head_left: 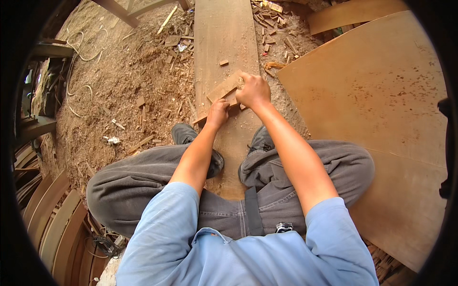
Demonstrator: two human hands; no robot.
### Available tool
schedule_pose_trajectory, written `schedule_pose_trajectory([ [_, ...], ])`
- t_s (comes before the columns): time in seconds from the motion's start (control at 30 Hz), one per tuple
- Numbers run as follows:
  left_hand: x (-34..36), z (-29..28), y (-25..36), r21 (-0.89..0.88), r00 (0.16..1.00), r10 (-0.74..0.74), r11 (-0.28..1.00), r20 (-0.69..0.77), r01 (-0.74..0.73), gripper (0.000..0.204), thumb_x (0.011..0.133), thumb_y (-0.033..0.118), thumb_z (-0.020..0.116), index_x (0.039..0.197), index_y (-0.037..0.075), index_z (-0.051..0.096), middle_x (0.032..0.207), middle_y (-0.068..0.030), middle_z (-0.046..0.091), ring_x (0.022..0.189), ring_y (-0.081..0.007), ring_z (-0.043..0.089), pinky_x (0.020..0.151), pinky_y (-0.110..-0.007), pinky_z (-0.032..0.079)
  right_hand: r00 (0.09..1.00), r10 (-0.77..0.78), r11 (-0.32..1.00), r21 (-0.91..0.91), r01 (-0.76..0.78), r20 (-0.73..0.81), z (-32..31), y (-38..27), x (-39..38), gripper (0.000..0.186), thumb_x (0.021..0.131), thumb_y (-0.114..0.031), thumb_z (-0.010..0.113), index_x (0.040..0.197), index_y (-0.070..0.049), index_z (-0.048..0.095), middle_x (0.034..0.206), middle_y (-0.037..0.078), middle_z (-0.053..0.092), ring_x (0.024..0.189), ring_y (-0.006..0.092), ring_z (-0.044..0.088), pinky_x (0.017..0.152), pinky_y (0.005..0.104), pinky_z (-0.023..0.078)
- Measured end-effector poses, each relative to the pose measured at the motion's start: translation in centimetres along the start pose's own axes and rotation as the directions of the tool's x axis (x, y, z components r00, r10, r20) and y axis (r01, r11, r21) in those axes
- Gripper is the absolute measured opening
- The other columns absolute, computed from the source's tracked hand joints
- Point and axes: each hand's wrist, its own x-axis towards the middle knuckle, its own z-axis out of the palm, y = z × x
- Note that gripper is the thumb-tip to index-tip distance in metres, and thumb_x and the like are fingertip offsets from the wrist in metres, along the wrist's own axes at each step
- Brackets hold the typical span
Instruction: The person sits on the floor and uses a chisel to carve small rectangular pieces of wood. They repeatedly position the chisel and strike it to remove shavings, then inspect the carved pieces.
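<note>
I sit cross-legged over a long wooden plank (224,38). Resting across it are small wooden pieces (220,89), including a flat board and a darker narrow strip, with a gap between them. My left hand (217,112) is closed on the near wooden piece. Just above and to the right, my right hand (254,90) is closed at the far end of the pieces; whether it grips only wood or also a small tool is hidden by its fingers. A small offcut (223,62) lies farther up the plank.
Sawdust and wood scraps (140,102) cover the ground. A large sheet panel (362,95) lies on the right. Curved wooden parts (64,224) are stacked at lower left, wooden frames (114,9) stand upper left, and a pale cord (81,52) runs along the left side.
</note>
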Motion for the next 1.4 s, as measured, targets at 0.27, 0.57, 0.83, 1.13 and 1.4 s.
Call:
schedule_pose_trajectory([
  [0.27, 4.1, -3.1, 1.8, 0.022, 0.999, 0.019, 1.0, -0.034, -0.018, 0.002, 0.081, 0.0, 0.068, 0.078, 0.0, 0.068, 0.081, -0.016, 0.062, 0.085, -0.0375, 0.059, 0.078, -0.045, 0.05, 0.979, 0.124, 0.992, 0.0, -0.126, 0.161, -5.3, -1.6, 4.4, 0.044, 0.066, -0.01, 0.06, 0.108, -0.005, 0.074, 0.085, 0.024, 0.073, 0.08, 0.038, 0.074, 0.071, 0.0459, 0.06],
  [0.57, 0.8, 0.9, 0.0, -0.008, 0.999, 0.043, 0.999, -0.007, -0.043, 0.011, 0.077, -0.005, 0.066, 0.085, 0.001, 0.07, 0.085, -0.0184, 0.066, 0.088, -0.0402, 0.063, 0.079, -0.046, 0.051, 0.983, 0.043, 0.999, 0.017, -0.046, 0.179, -1.6, -1.1, 0.3, 0.019, 0.071, -0.013, 0.068, 0.089, -0.005, 0.07, 0.09, 0.019, 0.074, 0.082, 0.0346, 0.074, 0.068, 0.0414, 0.061],
  [0.83, 1.9, -1.2, 0.9, -0.008, 1.0, 0.004, 1.0, 0.006, -0.004, 0.003, 0.078, -0.002, 0.067, 0.076, 0.0, 0.067, 0.081, -0.0164, 0.063, 0.085, -0.038, 0.06, 0.077, -0.045, 0.051, 0.994, 0.062, 0.997, 0.044, -0.066, 0.092, -3.0, -1.0, 1.9, 0.015, 0.07, -0.011, 0.065, 0.084, -0.006, 0.069, 0.075, 0.019, 0.071, 0.069, 0.031, 0.073, 0.061, 0.041, 0.06],
  [1.13, 2.2, -1.1, 0.6, 0.038, 0.994, 0.01, 0.999, 0.113, -0.015, 0.007, 0.076, -0.004, 0.064, 0.074, 0.001, 0.068, 0.078, -0.0171, 0.063, 0.084, -0.0379, 0.062, 0.078, -0.046, 0.05, 0.955, 0.159, 0.986, -0.001, -0.164, 0.252, -3.7, -2.7, 2.2, 0.046, 0.066, -0.011, 0.06, 0.11, -0.004, 0.072, 0.087, 0.024, 0.072, 0.081, 0.0398, 0.073, 0.075, 0.0459, 0.06],
  [1.4, 0.5, -0.2, -0.6, 0.014, 1.0, 0.004, 1.0, 0.011, -0.004, 0.002, 0.075, -0.002, 0.066, 0.075, 0.0, 0.067, 0.08, -0.0169, 0.064, 0.087, -0.0373, 0.061, 0.078, -0.045, 0.052, 0.993, -0.096, 0.995, 0.016, 0.097, -0.062, 0.0, -0.1, 0.8, 0.006, 0.072, -0.007, 0.061, 0.076, -0.009, 0.065, 0.065, 0.012, 0.065, 0.055, 0.0168, 0.065, 0.041, 0.0292, 0.048],
])
